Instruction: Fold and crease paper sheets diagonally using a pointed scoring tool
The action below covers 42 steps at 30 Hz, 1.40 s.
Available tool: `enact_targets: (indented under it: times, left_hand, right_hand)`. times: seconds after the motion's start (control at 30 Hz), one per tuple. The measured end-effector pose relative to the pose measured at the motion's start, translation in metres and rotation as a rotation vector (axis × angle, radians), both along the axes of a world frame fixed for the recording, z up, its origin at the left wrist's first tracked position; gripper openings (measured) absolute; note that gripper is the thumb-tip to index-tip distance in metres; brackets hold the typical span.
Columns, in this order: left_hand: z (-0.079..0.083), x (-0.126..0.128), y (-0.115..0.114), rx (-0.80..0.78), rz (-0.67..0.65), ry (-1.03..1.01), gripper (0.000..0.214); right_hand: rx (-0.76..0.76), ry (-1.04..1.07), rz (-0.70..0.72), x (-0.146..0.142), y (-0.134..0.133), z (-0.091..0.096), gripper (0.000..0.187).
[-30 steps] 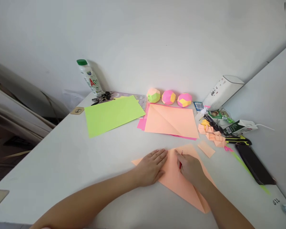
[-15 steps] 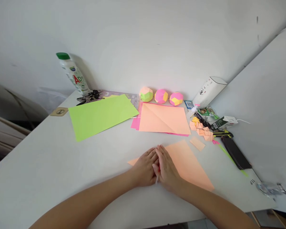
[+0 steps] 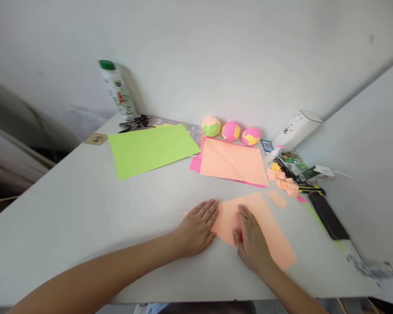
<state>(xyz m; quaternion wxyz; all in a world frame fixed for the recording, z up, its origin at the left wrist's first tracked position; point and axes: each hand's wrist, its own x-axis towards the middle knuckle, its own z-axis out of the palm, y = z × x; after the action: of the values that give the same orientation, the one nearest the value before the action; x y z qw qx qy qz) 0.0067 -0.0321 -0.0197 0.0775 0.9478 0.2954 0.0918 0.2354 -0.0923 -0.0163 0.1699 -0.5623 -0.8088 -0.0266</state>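
Observation:
A sheet of peach paper lies on the white table in front of me, its lower left edge slanting between my hands. Flat over the left part of the sheet, my left hand presses with fingers stretched out. My right hand rests on the middle of the same sheet, fingers forward and thumb bent in. Between that thumb and the palm shows a bit of a small red thing; the hand covers most of it, so its kind is hidden.
Beyond lie green paper and stacked peach and pink sheets. Three paper balls stand by the wall. To the right are folded peach pieces, a black case and a white tube. A bottle stands back left.
My hands, together before, are now apart: the right has slid to the right across the peach sheet with the red thing, while the left stays on the left part. The view has shifted a little.

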Motion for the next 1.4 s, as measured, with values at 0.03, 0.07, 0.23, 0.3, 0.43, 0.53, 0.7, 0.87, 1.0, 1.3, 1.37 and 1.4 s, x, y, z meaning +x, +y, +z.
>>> enact_targets:
  times: [0.03, 0.07, 0.23, 0.3, 0.43, 0.53, 0.7, 0.87, 1.0, 1.3, 1.37, 1.4]
  left_hand:
    - [0.001, -0.007, -0.006, -0.008, 0.012, 0.004, 0.064]
    - [0.002, -0.013, -0.013, -0.016, 0.025, 0.006, 0.068]
    - [0.008, -0.024, -0.042, -0.07, 0.126, 0.072, 0.088]
    - [0.01, -0.021, -0.047, -0.079, 0.16, 0.118, 0.088]
    - [0.011, -0.016, -0.047, -0.049, 0.175, 0.134, 0.089]
    - [0.009, -0.02, -0.046, -0.022, 0.198, 0.138, 0.09]
    - [0.012, -0.029, -0.043, 0.023, 0.321, 0.159, 0.088]
    - [0.015, -0.034, -0.025, 0.087, 0.435, 0.064, 0.051]
    - [0.005, -0.035, -0.006, 0.108, 0.19, -0.091, 0.05]
    - [-0.002, -0.036, -0.001, 0.116, 0.094, -0.088, 0.054]
    - [-0.002, -0.036, -0.002, 0.13, 0.097, -0.087, 0.055]
    - [-0.003, -0.036, -0.001, 0.137, 0.095, -0.081, 0.057]
  right_hand:
    - [0.004, 0.002, 0.005, 0.0, 0.002, -0.001, 0.045]
    - [0.008, 0.003, 0.006, 0.0, 0.003, -0.001, 0.046]
    - [0.001, 0.0, 0.0, 0.001, 0.008, -0.004, 0.045]
    - [0.009, -0.005, 0.01, 0.002, 0.007, -0.005, 0.044]
    - [0.02, -0.027, 0.017, 0.0, 0.008, -0.004, 0.042]
    - [0.03, -0.046, 0.003, -0.007, 0.009, -0.003, 0.039]
    - [0.036, -0.056, -0.001, -0.037, 0.008, -0.004, 0.032]
    - [0.069, -0.076, -0.031, -0.068, 0.002, -0.005, 0.032]
    - [0.037, -0.1, -0.059, -0.08, 0.002, 0.005, 0.029]
    - [-0.046, -0.046, -0.004, -0.094, 0.033, 0.003, 0.032]
    - [-0.03, -0.007, 0.004, -0.092, 0.032, -0.002, 0.033]
    - [-0.019, 0.002, 0.002, -0.089, 0.029, -0.004, 0.032]
